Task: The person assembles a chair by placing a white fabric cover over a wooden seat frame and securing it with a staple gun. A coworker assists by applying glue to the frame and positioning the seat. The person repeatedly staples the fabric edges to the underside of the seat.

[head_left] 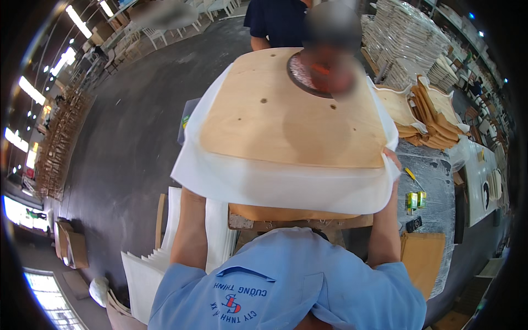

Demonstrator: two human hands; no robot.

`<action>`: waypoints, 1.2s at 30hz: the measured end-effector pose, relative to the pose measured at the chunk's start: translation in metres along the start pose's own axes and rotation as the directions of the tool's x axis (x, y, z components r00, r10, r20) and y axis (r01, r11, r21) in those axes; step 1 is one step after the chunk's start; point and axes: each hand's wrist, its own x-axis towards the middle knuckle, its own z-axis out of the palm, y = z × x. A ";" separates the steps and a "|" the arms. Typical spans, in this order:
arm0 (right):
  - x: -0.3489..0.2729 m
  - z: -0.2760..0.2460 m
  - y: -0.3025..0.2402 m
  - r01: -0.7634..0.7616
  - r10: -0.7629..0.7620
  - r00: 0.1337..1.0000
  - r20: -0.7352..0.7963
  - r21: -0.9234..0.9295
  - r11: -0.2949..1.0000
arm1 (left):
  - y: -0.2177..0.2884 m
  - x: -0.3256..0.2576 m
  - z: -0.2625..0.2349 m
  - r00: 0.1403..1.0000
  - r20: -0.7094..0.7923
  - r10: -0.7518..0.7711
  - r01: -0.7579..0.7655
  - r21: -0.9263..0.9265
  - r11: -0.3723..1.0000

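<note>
plywood seat panel [291,115] above right hand [391,159]

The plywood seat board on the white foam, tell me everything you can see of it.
The board is a pale tan plywood panel with rounded corners, wider at its near edge. A few small holes are drilled through its face, and a faint round mark shows near its middle. It lies flat on a larger white foam sheet, which borders it left, right and front. The right hand grips the right edge; the left hand is hidden underneath.

Furniture workshop — stacked plywood seat boards [434,118], chairs [157,34].
</note>
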 end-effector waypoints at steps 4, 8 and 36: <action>0.003 -0.004 0.006 -0.008 0.007 1.000 0.018 0.031 0.999 | 0.005 0.008 -0.015 0.993 -0.056 -0.103 0.099 -0.074 0.992; 0.008 -0.012 0.010 -0.028 0.027 1.000 0.016 0.035 0.999 | 0.007 0.016 -0.024 0.964 -0.215 -0.159 0.157 -0.027 0.987; -0.001 -0.095 0.037 -0.295 0.074 0.945 -0.320 -0.729 0.618 | -0.072 -0.029 -0.053 0.710 -0.619 -0.337 0.671 0.447 0.592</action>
